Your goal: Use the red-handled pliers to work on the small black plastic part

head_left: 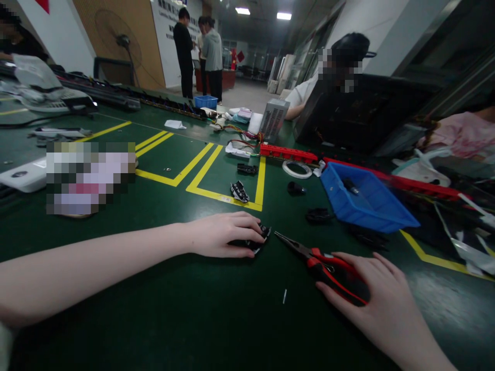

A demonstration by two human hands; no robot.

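Observation:
On the green table, my left hand (226, 234) lies over a small black plastic part (263, 238) with a silvery edge, its fingers closed on it and hiding most of it. My right hand (381, 293) grips needle-nose pliers (336, 275) with red and black handles. The pliers' jaws look shut, and their tip points at the black part, a short gap away from it. A thin white sliver (285, 296) rests below the pliers. Beyond my left hand, a similar black and silver part (240, 191) sits by yellow tape.
A blue bin (367, 198) stands at the right with a dark piece inside. Several black parts (319, 215) lie near it, and a white tape ring (297, 169) behind. A phone (95, 180) is at the left. A person (305, 95) sits across the table; others stand farther back.

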